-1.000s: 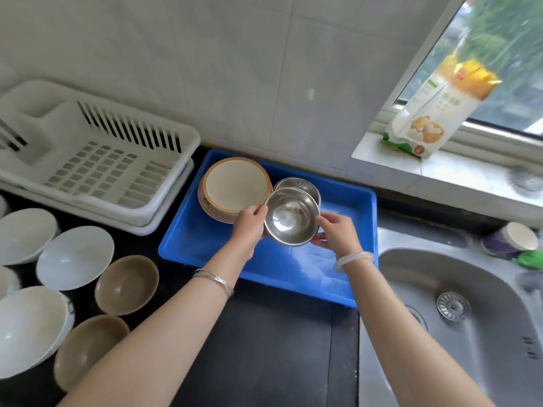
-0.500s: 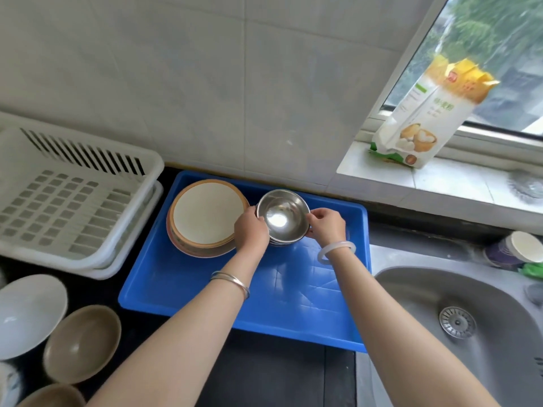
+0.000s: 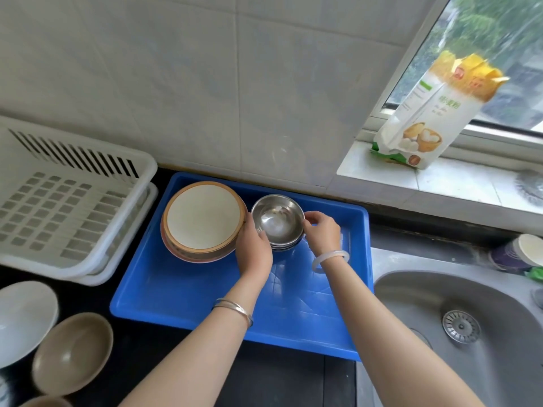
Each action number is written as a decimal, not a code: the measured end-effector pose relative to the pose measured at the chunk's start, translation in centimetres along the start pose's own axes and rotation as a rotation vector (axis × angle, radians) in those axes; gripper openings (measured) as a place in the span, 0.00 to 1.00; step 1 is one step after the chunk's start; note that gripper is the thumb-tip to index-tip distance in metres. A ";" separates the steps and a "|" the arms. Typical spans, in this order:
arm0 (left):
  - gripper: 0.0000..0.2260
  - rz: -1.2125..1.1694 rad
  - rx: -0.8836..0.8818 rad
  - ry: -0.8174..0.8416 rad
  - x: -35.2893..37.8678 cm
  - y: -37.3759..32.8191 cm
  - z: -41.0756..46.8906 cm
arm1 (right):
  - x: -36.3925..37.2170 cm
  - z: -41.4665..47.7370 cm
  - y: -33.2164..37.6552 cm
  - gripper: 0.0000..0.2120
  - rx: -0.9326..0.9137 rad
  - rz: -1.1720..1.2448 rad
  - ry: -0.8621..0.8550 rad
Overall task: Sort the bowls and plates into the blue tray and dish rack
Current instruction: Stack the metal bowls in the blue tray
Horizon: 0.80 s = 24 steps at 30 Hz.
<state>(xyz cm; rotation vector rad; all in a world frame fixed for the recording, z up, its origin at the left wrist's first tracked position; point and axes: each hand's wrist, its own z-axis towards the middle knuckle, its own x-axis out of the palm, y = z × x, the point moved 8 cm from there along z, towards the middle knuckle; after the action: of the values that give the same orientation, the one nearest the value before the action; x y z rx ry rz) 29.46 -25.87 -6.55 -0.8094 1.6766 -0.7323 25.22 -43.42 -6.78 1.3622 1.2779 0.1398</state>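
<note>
Grip: left hand (image 3: 254,248) at 9 o'clock, right hand (image 3: 321,233) at 3 o'clock, holding steel bowl (image 3: 277,220) rim. Seat level on bowl stack (image 3: 286,246); release together.

Home kitchen: sink (image 3: 458,324), dish rack (image 3: 73,201), tiled wall (image 3: 205,83).

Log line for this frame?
steel bowl: stacked in blue tray | left hand: holds bowl | right hand: pinches rim | plates: beside bowl
</note>
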 end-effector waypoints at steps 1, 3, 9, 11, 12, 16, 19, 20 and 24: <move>0.23 -0.011 0.007 -0.006 0.0 0.2 -0.3 | 0.0 -0.2 -0.1 0.12 -0.013 0.010 -0.004; 0.25 -0.024 0.019 -0.014 0.1 0.5 -0.8 | 0.3 -0.8 -0.4 0.14 -0.018 0.049 0.000; 0.26 -0.078 0.002 -0.001 0.5 1.4 -1.6 | 1.3 -2.3 -1.2 0.15 -0.024 0.114 0.041; 0.27 -0.084 0.020 0.012 0.4 1.2 -1.5 | 1.3 -2.4 -1.2 0.16 -0.027 0.109 0.064; 0.27 -0.082 0.031 0.022 0.3 1.2 -1.5 | 1.2 -2.3 -1.2 0.16 -0.025 0.105 0.075; 0.26 -0.073 0.069 0.092 -0.2 1.1 -2.1 | 0.5 -2.7 -1.2 0.16 -0.029 0.072 0.080; 0.23 -0.055 0.055 0.136 -1.2 1.8 -3.5 | -0.2 -4.3 -1.4 0.17 -0.011 0.084 0.070; 0.21 -0.040 0.054 0.144 -1.9 2.0 -4.0 | -0.4 -5.1 -1.4 0.16 -0.025 0.085 0.066; 0.17 0.025 0.086 0.123 -5.7 3.2 -7.4 | 0.0 -9.2 -1.1 0.14 -0.092 0.082 0.091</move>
<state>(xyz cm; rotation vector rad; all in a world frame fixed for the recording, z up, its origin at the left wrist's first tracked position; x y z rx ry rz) 22.88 -18.87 -4.29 -0.6935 1.7486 -0.8458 17.92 -37.98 -4.96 1.3425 1.2760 0.3168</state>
